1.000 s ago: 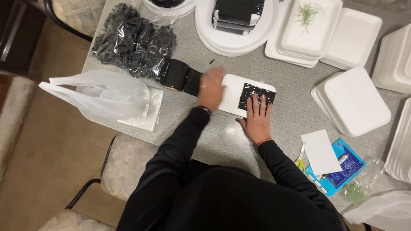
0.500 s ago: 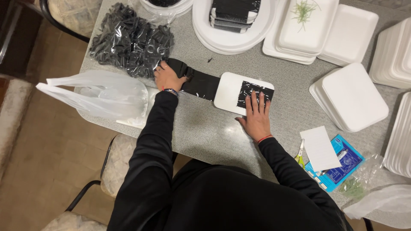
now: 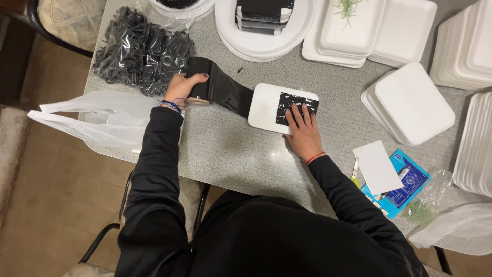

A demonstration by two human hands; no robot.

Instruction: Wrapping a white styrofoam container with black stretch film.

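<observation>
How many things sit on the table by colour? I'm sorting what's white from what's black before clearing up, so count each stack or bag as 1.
White, trays, tray stacks, round plates, card, plastic bag: 9
Black, film roll in left hand, bag of black pieces, wrapped stack: 3
Blue packet: 1
Total: 13

head view | looks steeply down | near | over grey table (image 3: 230, 154)

- A home dining spot used as a packing station: a speckled grey table (image 3: 230, 154) over brown floor tiles, lower left.
- Cushioned metal chairs (image 3: 72, 18), upper left.
- Stacks of white foam trays (image 3: 410, 102) on the right.
</observation>
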